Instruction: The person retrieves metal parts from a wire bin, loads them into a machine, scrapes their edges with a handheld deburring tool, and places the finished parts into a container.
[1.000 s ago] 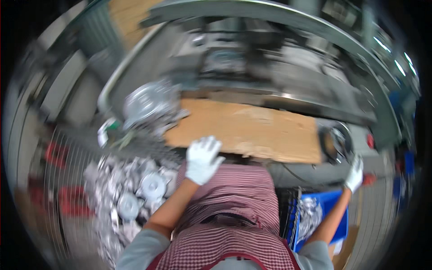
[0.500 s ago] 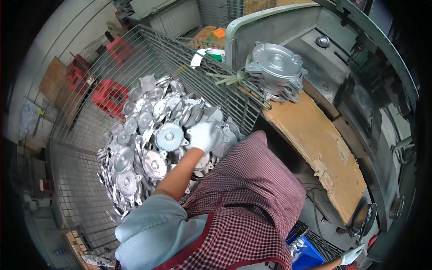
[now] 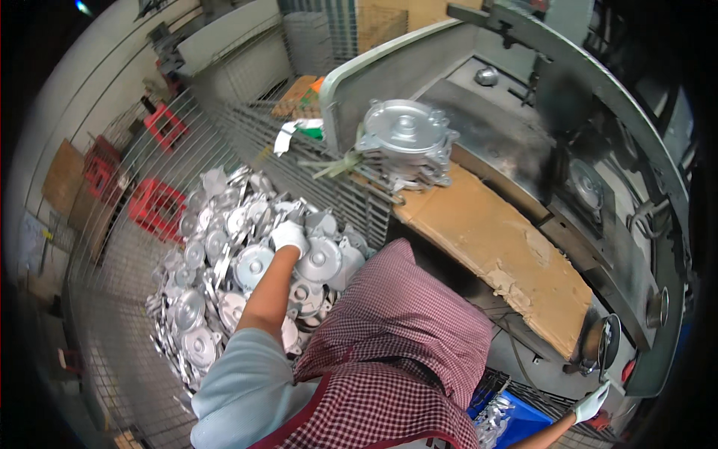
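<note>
My left hand point(image 3: 290, 238), in a white glove, rests among a heap of silver metal covers point(image 3: 200, 310) in a wire mesh cage. Just to its right, a round cover point(image 3: 321, 260) with small lugs faces up. The fingertips are hidden against the parts, so their grip does not show. Far off at the lower right, my right hand point(image 3: 591, 405), also gloved, has its fingers stretched out beside the end of a thin metal rod point(image 3: 604, 359). I cannot tell whether it touches the rod.
A stack of metal covers point(image 3: 407, 131) stands at one end of a worn cardboard sheet point(image 3: 497, 239) on the machine's edge. Mesh walls point(image 3: 299, 161) enclose the heap. Red plastic crates point(image 3: 155, 209) lie beyond the cage. A blue bin point(image 3: 527, 423) with small metal pieces is at lower right.
My left hand has shifted up and left across the heap, uncovering the round cover. The right hand has risen a little. The whole view has turned slightly.
</note>
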Demonstrator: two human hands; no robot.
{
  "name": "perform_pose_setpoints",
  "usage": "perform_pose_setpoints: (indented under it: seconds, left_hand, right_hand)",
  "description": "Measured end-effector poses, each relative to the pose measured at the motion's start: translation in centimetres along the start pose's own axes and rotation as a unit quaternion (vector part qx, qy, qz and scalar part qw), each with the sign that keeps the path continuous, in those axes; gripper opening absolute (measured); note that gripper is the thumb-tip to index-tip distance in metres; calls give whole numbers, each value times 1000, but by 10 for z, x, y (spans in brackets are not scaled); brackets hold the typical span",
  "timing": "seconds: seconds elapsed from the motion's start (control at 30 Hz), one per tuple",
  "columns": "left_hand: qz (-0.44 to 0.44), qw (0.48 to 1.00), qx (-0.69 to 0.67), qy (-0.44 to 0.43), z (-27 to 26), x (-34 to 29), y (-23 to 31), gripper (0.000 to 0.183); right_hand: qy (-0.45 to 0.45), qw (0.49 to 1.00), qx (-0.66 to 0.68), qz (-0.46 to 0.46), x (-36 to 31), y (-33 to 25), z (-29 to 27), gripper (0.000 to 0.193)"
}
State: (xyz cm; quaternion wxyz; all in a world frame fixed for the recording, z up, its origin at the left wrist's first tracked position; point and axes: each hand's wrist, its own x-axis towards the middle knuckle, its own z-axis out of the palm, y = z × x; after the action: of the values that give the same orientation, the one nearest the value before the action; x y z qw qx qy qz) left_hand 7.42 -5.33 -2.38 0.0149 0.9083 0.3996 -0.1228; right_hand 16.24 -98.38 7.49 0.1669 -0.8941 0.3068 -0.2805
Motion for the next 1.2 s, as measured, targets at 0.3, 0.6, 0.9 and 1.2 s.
perform_pose_setpoints:
  seconds: [0.3, 0.6, 0.9, 1.2]
  left_hand:
    - [327, 887, -18, 326, -104, -90, 29, 2]
    - [498, 655, 87, 562, -336, -124, 108, 16]
    - [570, 619, 48, 539, -334, -37, 183, 17]
    - [407, 623, -269, 612, -258, -81, 70, 26]
  right_hand:
    - [37, 949, -250, -190, -9, 33, 18, 54]
    - [4, 986, -146, -79, -22, -3, 12, 44]
    - [-9, 986, -128, -109, -22, -4, 6, 42]
    - [22, 1000, 6, 19, -27, -45, -7, 53]
